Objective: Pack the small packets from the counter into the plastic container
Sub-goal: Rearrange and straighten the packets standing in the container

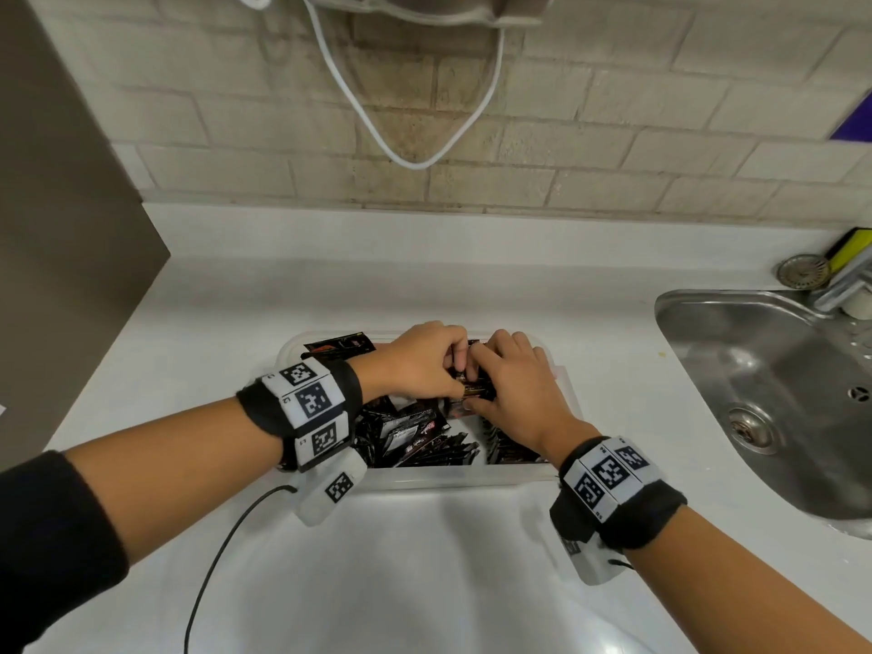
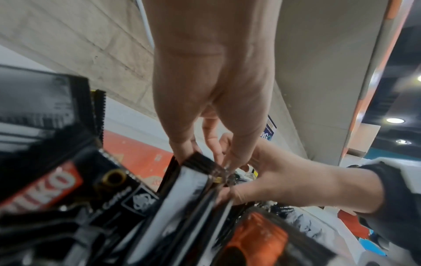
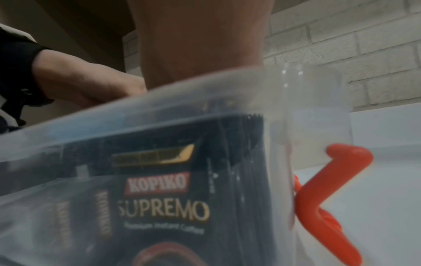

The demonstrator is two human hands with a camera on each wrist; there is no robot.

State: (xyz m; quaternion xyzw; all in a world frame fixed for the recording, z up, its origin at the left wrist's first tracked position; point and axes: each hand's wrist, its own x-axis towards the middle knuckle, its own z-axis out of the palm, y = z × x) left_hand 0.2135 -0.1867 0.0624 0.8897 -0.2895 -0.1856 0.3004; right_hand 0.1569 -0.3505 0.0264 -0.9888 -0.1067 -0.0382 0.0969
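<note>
Head view: the clear plastic container (image 1: 472, 479) sat on the white counter (image 1: 424, 582), left of the steel sink (image 1: 764, 384). It was largely filled with dark packets (image 1: 415, 441), some upright in rows, others lying loose and tilted. Both hands met over the far half of the container. The left hand (image 1: 420, 365) had its fingers curled down onto a small bunch of packets (image 1: 474, 391); the right hand (image 1: 514, 394) gripped the same bunch from the other side, thumb on the near face. Marker bands ringed both wrists. A black cable (image 1: 222, 559) ran across the counter from the left wrist. A white cord (image 1: 415, 165) hung in a loop against the brick wall (image 1: 613, 110).

Left wrist view: the left hand (image 2: 212, 108) pinched the top edges of the bunch of packets (image 2: 196, 180) between thumb and fingers, narrow grip. The right hand (image 2: 284, 180) held the same bunch from the right, fingers wrapped on its edge. More packets (image 2: 56, 180) stood at left, red label partly readable. Picture blurred.

Right wrist view: camera sat low outside the container wall (image 3: 159, 111). Through it, packets (image 3: 164, 198) stood upright, pressed against the wall, marked KOPIKO SUPREMO. An orange clip (image 3: 330, 189) hung on the container's side. The right hand's (image 3: 200, 45) fingers were hidden behind the rim; grip could not be told here. The left hand (image 3: 86, 84) showed beyond.
</note>
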